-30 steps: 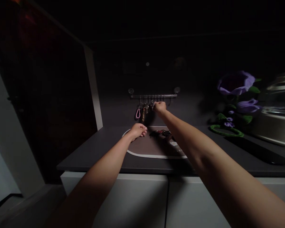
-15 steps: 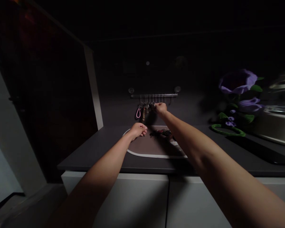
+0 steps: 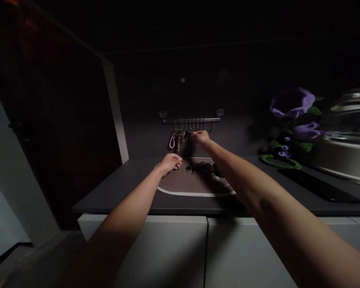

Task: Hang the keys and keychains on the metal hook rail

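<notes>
Right hand (image 3: pixel 201 138) raised to hook height, its fingertips (image 3: pixel 195 133) at the keys (image 3: pixel 183 137) hanging from the hook rail (image 3: pixel 191 120), grasp indeterminate, while left hand (image 3: pixel 171 163) lies curled, steadied on the mat (image 3: pixel 195 193), dark tangled items (image 3: pixel 202 168) just right of its fingers.

A shiny metal rail (image 3: pixel 191 120), matt dark desk (image 3: pixel 117 192), smooth brown mat (image 3: pixel 180 182) and glossy steel pot (image 3: pixel 342 156) with glass lid (image 3: pixel 352 114).
</notes>
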